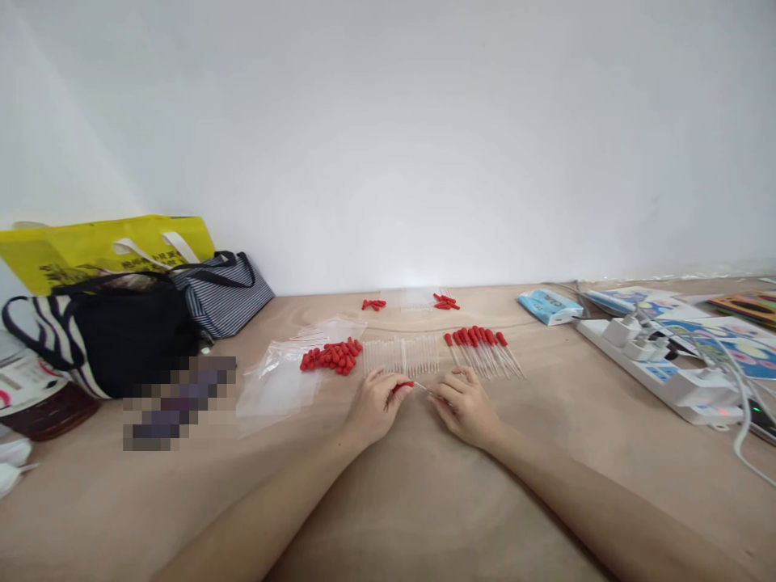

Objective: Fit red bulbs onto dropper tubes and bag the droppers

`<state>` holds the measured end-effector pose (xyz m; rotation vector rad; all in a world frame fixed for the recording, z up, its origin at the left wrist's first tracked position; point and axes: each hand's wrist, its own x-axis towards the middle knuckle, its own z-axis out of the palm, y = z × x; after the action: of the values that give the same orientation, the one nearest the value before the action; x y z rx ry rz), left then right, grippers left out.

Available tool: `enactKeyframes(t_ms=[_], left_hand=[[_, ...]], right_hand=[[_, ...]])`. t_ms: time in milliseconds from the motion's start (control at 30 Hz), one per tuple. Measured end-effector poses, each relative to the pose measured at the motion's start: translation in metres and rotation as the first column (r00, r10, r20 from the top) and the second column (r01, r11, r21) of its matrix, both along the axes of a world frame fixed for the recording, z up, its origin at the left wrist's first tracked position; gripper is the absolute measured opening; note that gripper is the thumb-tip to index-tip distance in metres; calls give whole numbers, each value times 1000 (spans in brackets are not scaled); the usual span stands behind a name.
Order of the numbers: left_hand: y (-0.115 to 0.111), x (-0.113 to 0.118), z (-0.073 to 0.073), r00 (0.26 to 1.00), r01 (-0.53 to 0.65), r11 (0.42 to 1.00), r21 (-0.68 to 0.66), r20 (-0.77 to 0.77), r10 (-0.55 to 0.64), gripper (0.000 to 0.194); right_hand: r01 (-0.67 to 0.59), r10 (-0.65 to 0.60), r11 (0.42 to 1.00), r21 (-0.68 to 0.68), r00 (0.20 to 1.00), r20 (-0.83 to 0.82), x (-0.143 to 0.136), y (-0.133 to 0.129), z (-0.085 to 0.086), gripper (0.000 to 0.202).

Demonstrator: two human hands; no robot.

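Note:
My left hand (377,402) is closed on a red rubber dropper bulb (402,387). My right hand (466,406) pinches a thin clear dropper tube (419,387), whose end meets the bulb between the two hands. How far the tube sits inside the bulb is too small to tell. Just beyond my hands lies a row of clear dropper tubes (388,356) without bulbs. A pile of loose red bulbs (332,356) is to their left. At their right, several droppers with red bulbs fitted (478,338) lie side by side, bulbs pointing away from me.
Clear plastic bags (279,384) lie left of the bulbs. Smaller groups of red bulbs (374,305) and tubes (418,305) lie near the wall. A power strip (660,376) with plugs and cables, and a blue packet (550,306), stand right. A black bag (133,335) and striped bag (221,295) sit left.

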<state>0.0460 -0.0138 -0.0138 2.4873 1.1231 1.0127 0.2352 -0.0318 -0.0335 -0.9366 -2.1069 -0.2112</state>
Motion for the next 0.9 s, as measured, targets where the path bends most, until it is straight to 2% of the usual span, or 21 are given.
enactKeyframes(t_ms=[200,467,633,900], left_hand=[[-1,1,1,998,-6,1000,-28,55,7,17],[-5,-4,0,994,79,994,80,-83,-73,16],[-8,-2,2,986,114,985,128,-138,-96,16],[-10,-1,3,974,156,978,141,-187,-129,15]], right_hand=[[-17,14,999,41,997,82,-2,0,2,16],[-41,11,991,127,973,230,4,2,6,26],[-14,-12,994,111,973,232,2,-2,7,25],[-49,29,994,94,977,209,-5,-2,5,25]])
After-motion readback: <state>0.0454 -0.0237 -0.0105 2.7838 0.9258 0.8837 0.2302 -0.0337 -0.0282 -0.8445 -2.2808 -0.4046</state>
